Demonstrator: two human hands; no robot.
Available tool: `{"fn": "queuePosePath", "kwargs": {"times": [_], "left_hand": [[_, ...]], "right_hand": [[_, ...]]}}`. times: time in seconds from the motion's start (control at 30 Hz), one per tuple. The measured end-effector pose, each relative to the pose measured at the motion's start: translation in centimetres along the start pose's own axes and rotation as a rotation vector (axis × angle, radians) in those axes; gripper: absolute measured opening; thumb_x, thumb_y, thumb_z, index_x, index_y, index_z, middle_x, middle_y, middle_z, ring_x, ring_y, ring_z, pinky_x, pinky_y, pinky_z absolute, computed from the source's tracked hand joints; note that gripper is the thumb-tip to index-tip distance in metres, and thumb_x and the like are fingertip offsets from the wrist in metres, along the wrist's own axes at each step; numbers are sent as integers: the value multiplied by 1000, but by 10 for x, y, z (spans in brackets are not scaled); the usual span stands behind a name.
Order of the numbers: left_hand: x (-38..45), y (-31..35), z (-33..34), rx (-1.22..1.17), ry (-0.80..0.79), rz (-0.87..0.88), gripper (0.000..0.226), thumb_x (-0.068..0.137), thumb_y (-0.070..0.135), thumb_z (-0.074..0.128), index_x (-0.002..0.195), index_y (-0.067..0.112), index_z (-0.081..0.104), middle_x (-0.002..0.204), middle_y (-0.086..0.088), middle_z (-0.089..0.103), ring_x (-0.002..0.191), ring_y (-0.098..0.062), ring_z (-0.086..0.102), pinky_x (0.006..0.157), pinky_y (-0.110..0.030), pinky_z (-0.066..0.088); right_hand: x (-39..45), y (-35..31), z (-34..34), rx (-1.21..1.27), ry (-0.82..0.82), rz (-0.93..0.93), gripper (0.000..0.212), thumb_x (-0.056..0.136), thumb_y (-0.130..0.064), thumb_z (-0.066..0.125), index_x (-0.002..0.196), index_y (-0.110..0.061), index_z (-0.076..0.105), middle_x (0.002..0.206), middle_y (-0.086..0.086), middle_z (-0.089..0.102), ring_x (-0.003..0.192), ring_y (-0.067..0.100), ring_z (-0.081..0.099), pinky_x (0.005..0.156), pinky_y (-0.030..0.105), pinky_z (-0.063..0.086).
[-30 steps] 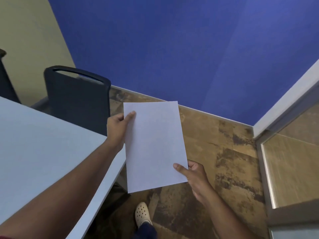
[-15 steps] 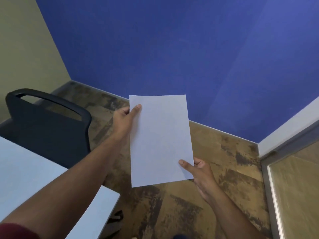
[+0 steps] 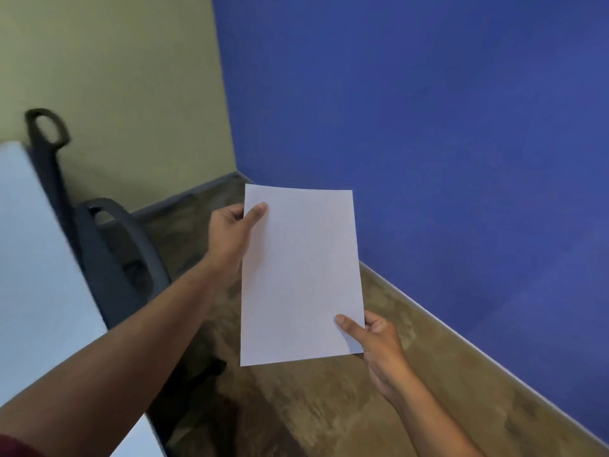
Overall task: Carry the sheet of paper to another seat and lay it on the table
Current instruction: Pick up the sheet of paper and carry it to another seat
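Both hands' fingers (left hand (image 3: pixel 230 232), right hand (image 3: pixel 375 338)) pinch the paper (image 3: pixel 301 275), long axis pointing away.

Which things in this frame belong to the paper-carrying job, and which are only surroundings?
Part of the job:
- blank white sheet of paper
- left hand, pinching its upper left edge
- right hand, pinching its lower right corner
- white table, where it should be laid

Only surroundings:
- dark office chairs
- blue wall
- brown patterned floor

Office room, white table (image 3: pixel 39 275), dark chairs (image 3: pixel 108 258)
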State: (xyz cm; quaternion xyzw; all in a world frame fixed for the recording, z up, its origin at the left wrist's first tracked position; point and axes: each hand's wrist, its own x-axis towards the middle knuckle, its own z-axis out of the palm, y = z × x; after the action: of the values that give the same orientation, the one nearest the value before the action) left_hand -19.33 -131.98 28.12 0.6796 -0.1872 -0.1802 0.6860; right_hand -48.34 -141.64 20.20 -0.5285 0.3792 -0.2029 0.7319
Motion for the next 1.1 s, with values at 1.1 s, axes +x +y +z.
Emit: {"fn": "queuePosePath", "kwargs": {"times": [1.1], "left_hand": [[-111, -24, -409, -174, 1697, 21, 20, 99, 31, 79, 96, 12, 82, 98, -5, 84, 85, -20, 80, 76, -39, 67]], "right_hand": [[201, -48, 636, -1039, -1645, -189, 63, 82, -23, 94, 136, -4, 68, 133, 11, 76, 124, 30, 73, 117, 49, 51]]}}
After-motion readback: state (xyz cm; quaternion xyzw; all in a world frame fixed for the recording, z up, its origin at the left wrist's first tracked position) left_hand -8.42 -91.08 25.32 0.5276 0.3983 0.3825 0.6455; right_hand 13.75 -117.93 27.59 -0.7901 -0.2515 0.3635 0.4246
